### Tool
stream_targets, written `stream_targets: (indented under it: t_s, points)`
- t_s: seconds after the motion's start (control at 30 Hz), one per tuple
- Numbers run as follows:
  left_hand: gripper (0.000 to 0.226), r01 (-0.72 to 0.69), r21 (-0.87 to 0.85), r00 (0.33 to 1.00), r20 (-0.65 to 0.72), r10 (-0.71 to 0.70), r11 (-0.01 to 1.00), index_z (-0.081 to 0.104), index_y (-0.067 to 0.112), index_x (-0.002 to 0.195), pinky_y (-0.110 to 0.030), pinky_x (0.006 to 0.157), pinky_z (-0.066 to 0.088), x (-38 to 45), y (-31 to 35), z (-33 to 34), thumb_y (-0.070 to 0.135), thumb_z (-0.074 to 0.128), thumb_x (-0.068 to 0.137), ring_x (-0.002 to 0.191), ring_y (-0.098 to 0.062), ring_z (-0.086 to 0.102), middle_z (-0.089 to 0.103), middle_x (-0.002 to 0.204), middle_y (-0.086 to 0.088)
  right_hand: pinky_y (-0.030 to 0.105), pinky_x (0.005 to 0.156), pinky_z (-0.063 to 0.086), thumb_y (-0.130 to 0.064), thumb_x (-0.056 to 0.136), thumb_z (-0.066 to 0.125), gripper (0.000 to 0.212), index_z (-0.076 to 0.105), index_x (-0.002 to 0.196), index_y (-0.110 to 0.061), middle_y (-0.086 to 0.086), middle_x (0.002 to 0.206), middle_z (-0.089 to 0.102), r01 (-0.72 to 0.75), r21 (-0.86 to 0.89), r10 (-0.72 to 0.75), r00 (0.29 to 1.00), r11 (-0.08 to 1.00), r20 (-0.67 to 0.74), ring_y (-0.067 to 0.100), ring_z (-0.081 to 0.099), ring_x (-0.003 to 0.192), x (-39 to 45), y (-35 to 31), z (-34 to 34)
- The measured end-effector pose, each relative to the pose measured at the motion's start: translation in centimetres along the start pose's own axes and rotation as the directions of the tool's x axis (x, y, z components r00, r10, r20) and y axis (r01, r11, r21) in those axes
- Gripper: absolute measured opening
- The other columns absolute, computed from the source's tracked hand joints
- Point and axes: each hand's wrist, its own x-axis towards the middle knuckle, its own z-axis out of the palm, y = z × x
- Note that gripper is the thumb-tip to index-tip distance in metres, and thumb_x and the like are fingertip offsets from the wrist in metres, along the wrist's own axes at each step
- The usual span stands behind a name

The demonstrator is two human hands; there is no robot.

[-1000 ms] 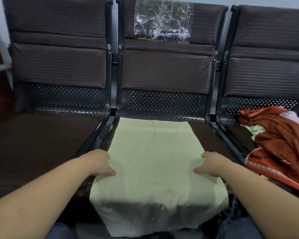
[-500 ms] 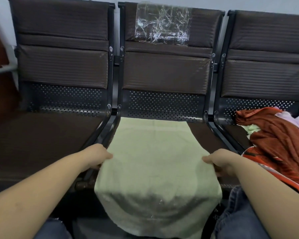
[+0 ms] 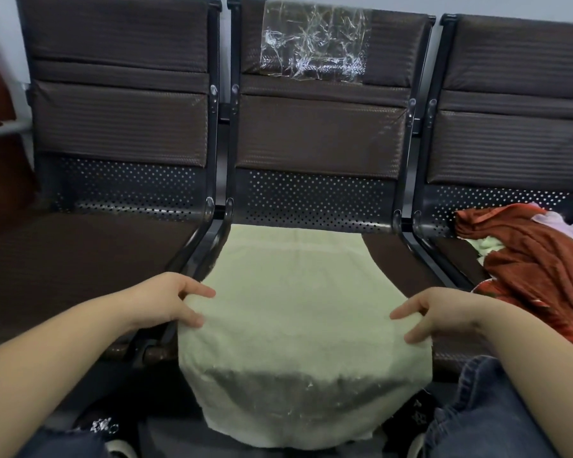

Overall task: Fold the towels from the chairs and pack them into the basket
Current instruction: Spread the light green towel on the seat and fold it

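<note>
**foldfan:** Looking at the head view, which is the only one: the pale green towel (image 3: pixel 298 312) lies flat on the middle chair (image 3: pixel 318 133), far edge at the seat back, near end draped over the front lip towards the person's knees. The left hand (image 3: pixel 166 304) pinches the towel's left edge and the right hand (image 3: pixel 444 314) pinches the right edge, thumb and fingers curled onto the cloth, the two hands well apart across its width.

**seatwarmer:** So the step's probably the first fold?

**foldfan:** That'd be my guess. To do it well, they'd want both pinches level with each other, lift evenly and carry the hanging end up to meet the far edge, corners matched. Then smooth it flat so the crease lands square.

**seatwarmer:** And the rest of the job?

**foldfan:** A pile of towels (image 3: pixel 536 259), rust-red on top with bits of pink and green showing, sits on the right chair (image 3: pixel 510 104), so there's plenty left. The left chair (image 3: pixel 113 120) has nothing on it. No basket anywhere in shot, so can't say where it is.
</note>
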Motion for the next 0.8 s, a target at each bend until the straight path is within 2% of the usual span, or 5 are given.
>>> stream_targets:
  t_s: [0.13, 0.37, 0.47, 0.57, 0.8]
  points:
    - [0.034, -0.092, 0.301, 0.994, -0.032, 0.107, 0.949, 0.065, 0.035, 0.11, -0.018, 0.093, 0.04, 0.0, 0.2, -0.1, 0.018, 0.073, 0.082, 0.106, -0.001, 0.056, 0.062, 0.11, 0.018, 0.02, 0.085, 0.045, -0.017, 0.078, 0.076, 0.026, 0.071, 0.101, -0.028, -0.012, 0.1, 0.067, -0.01, -0.142, -0.007, 0.993, 0.99, -0.115, 0.008, 0.061, 0.097, 0.1, -0.3, -0.1]
    - [0.014, -0.151, 0.403, 0.934, -0.242, 0.265, 0.902, 0.065, 0.03, 0.085, -0.031, 0.085, 0.045, -0.2, 0.4, -1.2, 0.034, 0.054, 0.094, 0.094, -0.012, 0.057, 0.058, 0.093, 0.006, 0.026, 0.065, 0.04, -0.033, 0.092, 0.06, 0.017, 0.064, 0.079, -0.021, -0.005, 0.079, 0.063, 0.11, -0.135, -0.153, 0.914, 0.985, -0.376, 0.015, 0.058, 0.077, -0.6, -0.3, -0.6]
    - [0.011, -0.246, 0.228, 0.902, -0.302, 0.309, 0.942, 0.065, 0.038, 0.08, -0.029, 0.09, 0.041, -0.5, 0.3, -2.0, 0.043, 0.059, 0.089, 0.1, -0.009, 0.057, 0.062, 0.097, 0.014, 0.032, 0.071, 0.041, -0.031, 0.095, 0.055, 0.022, 0.067, 0.085, -0.016, 0.004, 0.084, 0.068, 0.24, 0.073, -0.177, 0.861, 0.968, -0.478, 0.023, 0.061, 0.083, -1.1, -0.4, -0.9]
    - [0.073, -0.26, -0.064, 0.946, -0.218, 0.24, 0.964, 0.075, 0.035, 0.086, -0.032, 0.089, 0.045, -1.3, 0.2, -2.7, 0.093, 0.053, 0.047, 0.093, -0.006, 0.067, 0.074, 0.092, 0.01, 0.033, 0.078, 0.045, -0.033, 0.095, 0.053, 0.025, 0.071, 0.087, -0.018, 0.001, 0.086, 0.073, 0.256, 0.18, -0.141, 0.864, 0.95, -0.483, 0.019, 0.066, 0.088, -1.5, -0.1, -1.1]
    - [0.087, -0.198, -0.302, 0.979, -0.02, 0.201, 0.933, 0.077, 0.026, 0.093, -0.033, 0.093, 0.044, -0.8, -0.4, -2.3, 0.086, 0.07, 0.029, 0.094, -0.011, 0.07, 0.075, 0.099, -0.001, 0.027, 0.068, 0.047, -0.033, 0.098, 0.048, 0.039, 0.07, 0.095, -0.001, 0.016, 0.092, 0.072, 0.092, 0.171, -0.034, 0.948, 0.981, -0.316, 0.021, 0.064, 0.078, -1.1, 0.1, -0.9]
